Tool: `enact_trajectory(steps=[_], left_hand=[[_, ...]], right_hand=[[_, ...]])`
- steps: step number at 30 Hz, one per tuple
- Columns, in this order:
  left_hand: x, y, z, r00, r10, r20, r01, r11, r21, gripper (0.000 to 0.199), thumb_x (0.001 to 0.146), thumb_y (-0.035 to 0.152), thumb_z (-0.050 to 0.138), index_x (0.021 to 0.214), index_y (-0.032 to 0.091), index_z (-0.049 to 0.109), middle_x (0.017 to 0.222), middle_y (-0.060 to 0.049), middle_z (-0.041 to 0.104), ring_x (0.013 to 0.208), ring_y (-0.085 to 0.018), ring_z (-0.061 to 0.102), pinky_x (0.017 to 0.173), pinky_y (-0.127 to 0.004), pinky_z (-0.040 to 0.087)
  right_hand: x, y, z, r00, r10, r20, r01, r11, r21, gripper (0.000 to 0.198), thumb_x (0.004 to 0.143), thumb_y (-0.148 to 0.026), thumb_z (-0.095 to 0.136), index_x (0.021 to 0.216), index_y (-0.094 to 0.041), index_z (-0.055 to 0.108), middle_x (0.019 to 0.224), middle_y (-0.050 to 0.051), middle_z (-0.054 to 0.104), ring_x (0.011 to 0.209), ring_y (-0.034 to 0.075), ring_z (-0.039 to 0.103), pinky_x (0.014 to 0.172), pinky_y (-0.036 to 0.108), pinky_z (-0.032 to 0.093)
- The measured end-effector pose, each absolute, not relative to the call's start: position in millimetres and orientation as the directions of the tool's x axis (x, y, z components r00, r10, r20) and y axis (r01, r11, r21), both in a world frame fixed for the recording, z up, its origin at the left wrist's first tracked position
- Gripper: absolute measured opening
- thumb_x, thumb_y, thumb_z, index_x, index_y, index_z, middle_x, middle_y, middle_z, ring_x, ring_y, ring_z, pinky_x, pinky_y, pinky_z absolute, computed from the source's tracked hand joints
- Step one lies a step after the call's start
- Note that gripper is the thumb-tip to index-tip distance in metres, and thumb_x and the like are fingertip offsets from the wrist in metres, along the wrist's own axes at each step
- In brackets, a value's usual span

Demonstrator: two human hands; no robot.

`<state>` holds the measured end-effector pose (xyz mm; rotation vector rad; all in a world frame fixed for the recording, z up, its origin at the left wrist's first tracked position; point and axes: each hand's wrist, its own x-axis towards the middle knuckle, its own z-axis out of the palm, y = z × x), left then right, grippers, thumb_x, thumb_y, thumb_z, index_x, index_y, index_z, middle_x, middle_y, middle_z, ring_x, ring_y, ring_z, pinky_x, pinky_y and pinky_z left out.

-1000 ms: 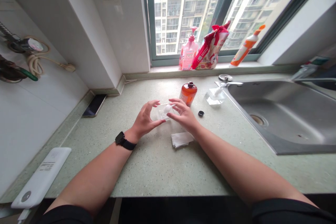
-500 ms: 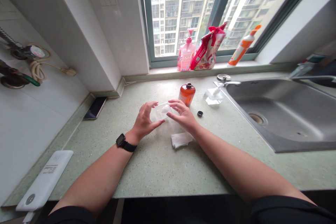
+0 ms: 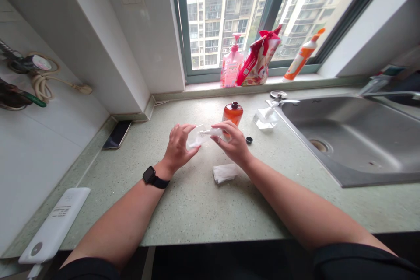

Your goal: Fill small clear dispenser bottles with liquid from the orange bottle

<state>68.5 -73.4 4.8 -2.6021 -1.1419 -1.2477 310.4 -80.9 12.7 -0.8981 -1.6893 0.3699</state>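
My left hand (image 3: 179,146) is closed around the edges of a clear, square-sided bottle (image 3: 194,136), tilted above the counter. In my right hand (image 3: 232,140) is a white pump top (image 3: 212,132), its narrow end pointing left at the bottle; my fingers partly hide it. Just behind my right hand stands an amber bottle (image 3: 232,113) with its dark neck uncapped. A small black cap (image 3: 249,140) lies to the right of that hand. Nearer me, a folded white tissue (image 3: 225,173) rests on the counter.
A clear dispenser with a white pump (image 3: 265,119) stands by the steel sink (image 3: 367,140) at right. On the windowsill are a pink pump bottle (image 3: 231,68), a red bag (image 3: 260,59) and an orange-white bottle (image 3: 302,59). A phone (image 3: 117,134) and a white power bank (image 3: 55,223) lie at left.
My hands have moved slightly apart. The white pump top now shows in my right hand, and the clear bottle has shifted left and tilted in my left hand.
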Motion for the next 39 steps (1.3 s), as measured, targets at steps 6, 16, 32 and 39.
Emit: enact_trajectory(steps=[6, 16, 32, 39], left_hand=[[64.1, -70.0, 2.5, 0.355, 0.616, 0.703, 0.648, -0.704, 0.290, 0.071, 0.089, 0.031, 0.082, 0.151, 0.028, 0.047, 0.137, -0.013, 0.065, 0.130, -0.035, 0.061, 0.118, -0.059, 0.044], [59.3, -66.7, 1.9, 0.323, 0.624, 0.711, 0.682, -0.674, 0.282, 0.072, 0.090, 0.032, 0.081, 0.152, 0.028, 0.046, 0.139, -0.013, 0.065, 0.131, -0.036, 0.060, 0.118, -0.059, 0.044], [59.8, -68.2, 3.4, 0.347, 0.610, 0.713, 0.675, -0.690, 0.261, 0.068, 0.093, 0.036, 0.078, 0.151, 0.026, 0.044, 0.138, -0.013, 0.065, 0.131, -0.034, 0.061, 0.119, -0.057, 0.045], [60.9, -68.2, 4.0, 0.341, 0.606, 0.718, 0.664, -0.696, 0.272, 0.065, 0.094, 0.036, 0.078, 0.150, 0.026, 0.046, 0.137, -0.013, 0.064, 0.128, -0.034, 0.062, 0.116, -0.055, 0.049]], right_hand=[[321.7, -73.5, 10.5, -0.041, 0.717, 0.696, 0.427, 0.642, -0.636, 0.030, 0.097, -0.049, 0.074, 0.119, -0.028, 0.070, 0.111, 0.007, 0.076, 0.102, 0.027, 0.072, 0.089, 0.044, 0.060], [342.7, -62.5, 10.8, -0.275, 0.629, 0.727, 0.630, 0.689, -0.358, 0.017, 0.097, -0.040, 0.073, 0.108, -0.027, 0.072, 0.099, 0.007, 0.078, 0.090, 0.029, 0.071, 0.085, 0.047, 0.057], [388.1, -70.8, 53.6, -0.109, 0.694, 0.712, 0.794, 0.492, -0.357, 0.023, 0.085, -0.027, 0.069, 0.108, -0.023, 0.071, 0.109, 0.009, 0.080, 0.103, 0.031, 0.073, 0.097, 0.048, 0.054], [454.7, -86.4, 57.5, -0.124, 0.928, 0.351, 0.833, 0.289, -0.471, 0.021, 0.087, -0.033, 0.071, 0.105, -0.026, 0.079, 0.108, 0.005, 0.083, 0.102, 0.026, 0.076, 0.092, 0.039, 0.057]])
